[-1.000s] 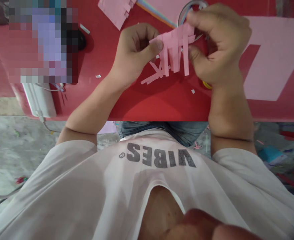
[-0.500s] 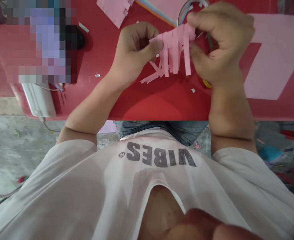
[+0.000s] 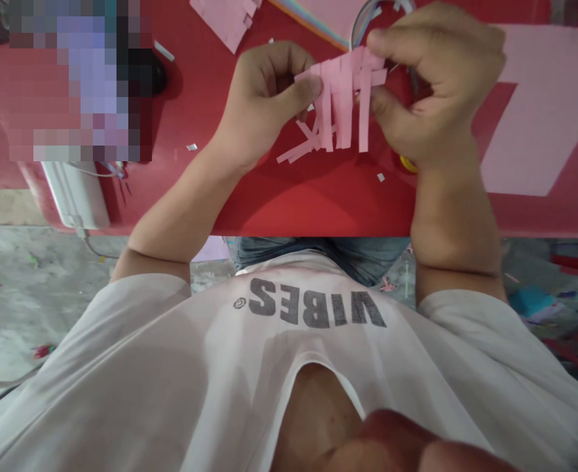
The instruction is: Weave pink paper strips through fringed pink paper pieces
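Between my hands hangs a piece of pink paper strips (image 3: 341,92), woven across one another with loose ends dangling down. My left hand (image 3: 274,92) pinches its left edge between thumb and fingers. At the upper right corner, my right hand (image 3: 431,78) has its fingers closed on the paper's edge, the thumb lower down beside a dangling strip. Loose pink strips (image 3: 299,147) lie crossed on the red table (image 3: 318,203) below the woven piece. A roll of tape (image 3: 360,23) stands partly hidden behind my right hand.
A large pink sheet (image 3: 525,144) lies at the right, another cut pink piece (image 3: 230,23) at the top. On the left are a white power strip (image 3: 75,196) with cables and a dark object (image 3: 157,72) beside a blurred-out area. Small paper scraps (image 3: 191,147) dot the table.
The woven paper has turned slightly, and a crosswise strip end now sticks out at its right side. The rightmost dangling strip has shifted a little left. Both hands keep their hold.
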Demonstrator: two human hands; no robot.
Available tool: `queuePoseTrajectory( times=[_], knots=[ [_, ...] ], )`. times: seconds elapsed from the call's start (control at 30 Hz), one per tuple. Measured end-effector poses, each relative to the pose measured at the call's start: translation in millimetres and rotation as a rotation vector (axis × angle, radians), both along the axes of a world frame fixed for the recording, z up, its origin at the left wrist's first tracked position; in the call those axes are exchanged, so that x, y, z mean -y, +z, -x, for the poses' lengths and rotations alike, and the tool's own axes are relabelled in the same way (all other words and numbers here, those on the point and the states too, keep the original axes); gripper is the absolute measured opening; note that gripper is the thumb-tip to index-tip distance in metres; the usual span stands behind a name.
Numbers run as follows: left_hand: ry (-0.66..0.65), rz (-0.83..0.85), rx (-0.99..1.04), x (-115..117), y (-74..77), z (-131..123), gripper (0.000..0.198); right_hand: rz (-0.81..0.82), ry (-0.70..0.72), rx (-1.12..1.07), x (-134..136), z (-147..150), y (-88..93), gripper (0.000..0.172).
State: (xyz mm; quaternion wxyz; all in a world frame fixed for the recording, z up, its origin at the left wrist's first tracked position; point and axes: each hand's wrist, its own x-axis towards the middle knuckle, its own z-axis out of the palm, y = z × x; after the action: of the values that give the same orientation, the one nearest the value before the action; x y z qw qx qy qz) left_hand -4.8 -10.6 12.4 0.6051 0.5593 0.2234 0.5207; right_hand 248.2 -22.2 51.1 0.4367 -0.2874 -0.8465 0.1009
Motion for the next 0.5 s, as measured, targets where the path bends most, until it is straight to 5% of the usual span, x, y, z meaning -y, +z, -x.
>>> queuePoseTrajectory(
  times=[0.23, 0.5],
  knots=[
    [0.021, -0.010, 0.006, 5, 8.1, -2, 0.026, 0.004, -0.003, -0.025, 1, 2, -3.1, 0.042],
    [0.056, -0.004, 0.055, 0, -6.0, -8, 0.023, 0.024, -0.017, -0.064, 5, 7, 1.3, 0.041]
  ],
)
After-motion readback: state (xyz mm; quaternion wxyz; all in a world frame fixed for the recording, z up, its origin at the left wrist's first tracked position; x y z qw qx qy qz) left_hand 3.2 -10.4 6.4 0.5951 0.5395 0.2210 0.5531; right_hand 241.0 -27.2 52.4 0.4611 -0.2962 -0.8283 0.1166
